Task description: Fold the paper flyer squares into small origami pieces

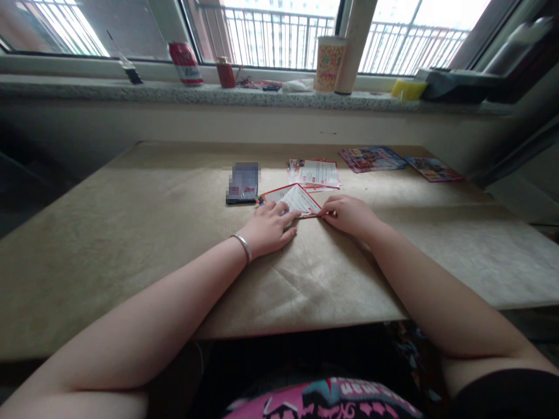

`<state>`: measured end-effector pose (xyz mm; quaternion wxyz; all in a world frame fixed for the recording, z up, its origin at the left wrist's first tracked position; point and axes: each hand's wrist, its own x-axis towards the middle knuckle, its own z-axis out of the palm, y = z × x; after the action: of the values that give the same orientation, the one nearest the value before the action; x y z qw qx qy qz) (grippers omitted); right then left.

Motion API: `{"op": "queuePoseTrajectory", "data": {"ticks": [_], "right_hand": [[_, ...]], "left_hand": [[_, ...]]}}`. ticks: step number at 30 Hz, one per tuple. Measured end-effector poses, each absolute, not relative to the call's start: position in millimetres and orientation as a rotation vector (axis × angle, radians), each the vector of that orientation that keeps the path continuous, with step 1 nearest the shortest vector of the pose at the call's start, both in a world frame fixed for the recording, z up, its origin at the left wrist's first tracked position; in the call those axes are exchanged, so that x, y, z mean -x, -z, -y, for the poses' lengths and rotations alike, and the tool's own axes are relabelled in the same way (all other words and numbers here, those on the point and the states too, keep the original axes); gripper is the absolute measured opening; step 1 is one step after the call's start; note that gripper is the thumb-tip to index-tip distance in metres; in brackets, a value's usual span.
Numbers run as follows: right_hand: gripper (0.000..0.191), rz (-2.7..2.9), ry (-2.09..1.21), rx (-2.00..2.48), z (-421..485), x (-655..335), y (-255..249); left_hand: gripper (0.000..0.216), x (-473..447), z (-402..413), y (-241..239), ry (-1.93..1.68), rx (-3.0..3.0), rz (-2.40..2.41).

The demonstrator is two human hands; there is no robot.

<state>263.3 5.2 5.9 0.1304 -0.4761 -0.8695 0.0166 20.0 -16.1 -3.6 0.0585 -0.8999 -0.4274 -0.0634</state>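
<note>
1. From where I stand, the folded sheet [295, 199], red-edged and white, lies on the pale bench [152, 233] in front of the person, between the two hands.
2. The left hand [271, 228] rests with its fingers apart, some of them laid over the near side of the sheet. If that pressure came off, I'd expect the paper to spring up or swivel.
3. The right hand [349, 216] has its fingertips together, seemingly pinched on the sheet's right corner; how tightly, I can't tell. A hard pull there while the other hand bears down could crease the paper askew or tear it.
4. The sheet's far tip reaches the loose sheets [317, 173] just beyond. A push away from the body could slide it in among them and muddle the pile, since they already lie unevenly.
5. A dark phone [243, 184] lies just beside the sheet's left end; whether they touch, I can't make out. A sideways slip of the left hand might knock it.
6. The colourful stack [373, 158] and the smaller pile [434, 169] sit farther off to the right, near the back edge, so a stray elbow seems unlikely to disturb them.
</note>
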Motion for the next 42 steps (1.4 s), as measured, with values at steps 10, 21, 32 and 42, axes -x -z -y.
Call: {"op": "queuePoseTrajectory", "data": {"ticks": [10,21,32,42], "right_hand": [[0.022,2.550,-0.055,1.368,-4,-263,-8],[0.021,2.474,0.013,1.422,-3,-263,-4],[0.020,2.226,-0.413,1.534,-15,-274,2],[0.024,2.490,-0.131,1.214,-7,-265,-4]], "left_hand": [[0.052,-25,19,2,0.154,2.703,1.295],[0.049,-30,20,6,0.215,2.680,1.349],[0.057,-30,18,4,0.143,2.774,1.167],[0.054,-32,17,5,0.174,2.752,1.159]]}}
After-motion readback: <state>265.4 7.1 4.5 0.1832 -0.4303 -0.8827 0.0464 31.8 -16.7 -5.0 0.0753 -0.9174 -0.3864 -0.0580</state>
